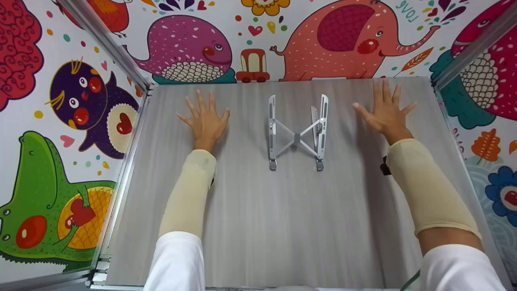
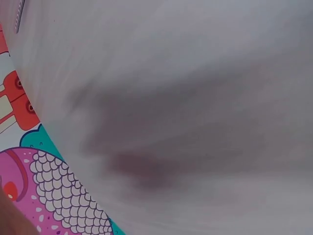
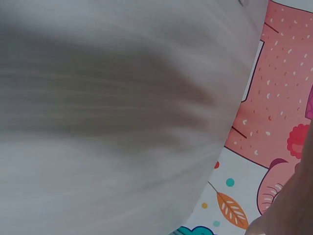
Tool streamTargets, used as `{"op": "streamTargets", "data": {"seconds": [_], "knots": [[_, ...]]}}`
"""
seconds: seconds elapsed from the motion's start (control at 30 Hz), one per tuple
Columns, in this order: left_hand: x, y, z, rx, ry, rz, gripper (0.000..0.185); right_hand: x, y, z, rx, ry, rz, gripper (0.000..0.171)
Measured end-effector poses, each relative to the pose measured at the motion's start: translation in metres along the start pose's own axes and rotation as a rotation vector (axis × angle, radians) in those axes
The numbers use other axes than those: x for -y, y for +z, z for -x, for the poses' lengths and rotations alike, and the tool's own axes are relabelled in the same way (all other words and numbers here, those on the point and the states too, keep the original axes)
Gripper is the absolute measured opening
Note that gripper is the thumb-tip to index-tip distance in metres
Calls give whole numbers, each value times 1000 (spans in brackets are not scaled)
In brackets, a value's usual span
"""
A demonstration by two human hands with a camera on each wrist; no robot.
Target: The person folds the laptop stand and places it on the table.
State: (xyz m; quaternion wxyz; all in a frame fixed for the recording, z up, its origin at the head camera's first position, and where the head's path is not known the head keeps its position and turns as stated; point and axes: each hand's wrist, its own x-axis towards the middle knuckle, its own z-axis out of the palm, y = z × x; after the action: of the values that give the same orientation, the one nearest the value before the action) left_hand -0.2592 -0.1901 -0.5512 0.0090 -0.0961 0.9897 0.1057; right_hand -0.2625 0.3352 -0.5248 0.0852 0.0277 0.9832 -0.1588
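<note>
A silver folding laptop stand (image 1: 297,138) stands on the grey wood-grain tabletop (image 1: 250,226), its two slotted side bars joined by crossed struts. To its left is my left hand (image 1: 208,124), fingers straight and spread, holding nothing. My right hand (image 1: 387,115) is on the other side, also with fingers spread and nothing in it. Whether either palm touches the tabletop I cannot tell. Both wrist views show mostly tabletop with a soft hand shadow. A blurred bit of the left hand (image 2: 14,220) and of the right hand (image 3: 288,205) shows at a lower corner.
Panels printed with cartoon animals, among them a pink elephant (image 1: 339,44) and a green crocodile (image 1: 40,173), rise behind and beside the tabletop. Metal frame bars (image 1: 107,44) run along the corners. A dark cable (image 1: 410,281) lies near the right sleeve.
</note>
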Motion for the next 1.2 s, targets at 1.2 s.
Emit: {"op": "streamTargets", "data": {"seconds": [1.2], "knots": [[-92,59,84,173,264,973,65,79,79,66,5,-243,-920,91]]}}
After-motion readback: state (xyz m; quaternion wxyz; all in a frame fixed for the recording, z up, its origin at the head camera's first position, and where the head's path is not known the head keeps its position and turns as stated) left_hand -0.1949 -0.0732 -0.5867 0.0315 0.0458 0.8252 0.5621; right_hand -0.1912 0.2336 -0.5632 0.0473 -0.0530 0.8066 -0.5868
